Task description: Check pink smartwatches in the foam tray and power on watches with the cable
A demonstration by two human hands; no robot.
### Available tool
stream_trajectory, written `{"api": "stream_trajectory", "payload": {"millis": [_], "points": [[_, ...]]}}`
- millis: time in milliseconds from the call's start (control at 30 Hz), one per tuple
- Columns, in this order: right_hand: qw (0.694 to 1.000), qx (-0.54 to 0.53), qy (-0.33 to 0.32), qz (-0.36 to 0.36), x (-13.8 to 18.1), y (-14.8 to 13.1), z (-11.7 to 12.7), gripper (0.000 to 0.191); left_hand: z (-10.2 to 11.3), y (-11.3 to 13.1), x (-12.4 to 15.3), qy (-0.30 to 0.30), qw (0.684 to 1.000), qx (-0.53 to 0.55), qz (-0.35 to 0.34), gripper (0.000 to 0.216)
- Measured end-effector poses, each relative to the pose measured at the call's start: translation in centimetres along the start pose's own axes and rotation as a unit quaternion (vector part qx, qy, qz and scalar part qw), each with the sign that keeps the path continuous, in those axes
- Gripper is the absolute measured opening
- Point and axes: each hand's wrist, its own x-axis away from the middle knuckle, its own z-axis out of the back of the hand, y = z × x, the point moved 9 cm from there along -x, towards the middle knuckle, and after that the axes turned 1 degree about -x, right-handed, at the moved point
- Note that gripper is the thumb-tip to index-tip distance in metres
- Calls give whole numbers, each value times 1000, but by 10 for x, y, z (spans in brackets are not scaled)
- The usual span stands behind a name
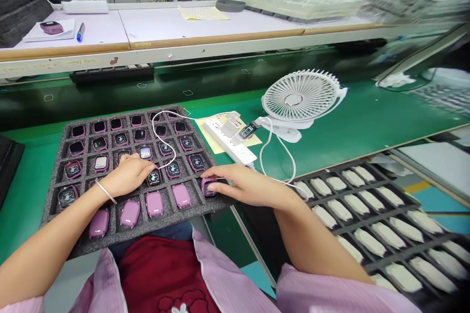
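A grey foam tray with several purple smartwatches lies in front of me, some with lit screens and the front ones face down. My left hand is closed over the middle of the tray, its fingertips pinching the end of a thin white cable beside a lit smartwatch. The cable's very tip is hidden by the fingers. At the tray's front right corner, my right hand has its thumb and fingers around a purple smartwatch with a dark screen.
Behind the tray's right side, a white power strip with plugged-in adapters lies on yellow paper. A white fan stands on the green bench. To the lower right is a black tray of pale cases. A raised shelf runs across the back.
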Motion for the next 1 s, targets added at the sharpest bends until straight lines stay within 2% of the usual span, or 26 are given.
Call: {"api": "stream_trajectory", "payload": {"millis": [100, 200, 400, 500, 733, 1000], "points": [[999, 8, 37, 16, 9, 0, 2, 32, 0, 0, 1, 4, 1000, 9, -7, 42], [999, -11, 26, 39, 14, 2, -1, 33, -1, -2, 1, 1, 1000, 7, -12, 43], [999, -6, 54, 8, 4, 6, -4, 24, -3, -4, 2, 6, 1000, 11, -8, 45], [998, -3, 68, 8, 2, 2, -5, 31, -4, -5, 1, 2, 1000, 13, -7, 45], [999, -29, 22, 14, 10, 8, 0, 45, -1, -5, 1, 3, 1000, 18, -21, 46], [999, 33, -17, 31, 2, 4, -3, 44, -1, -4, -2, -39, 999, 0, -13, 46]]}}
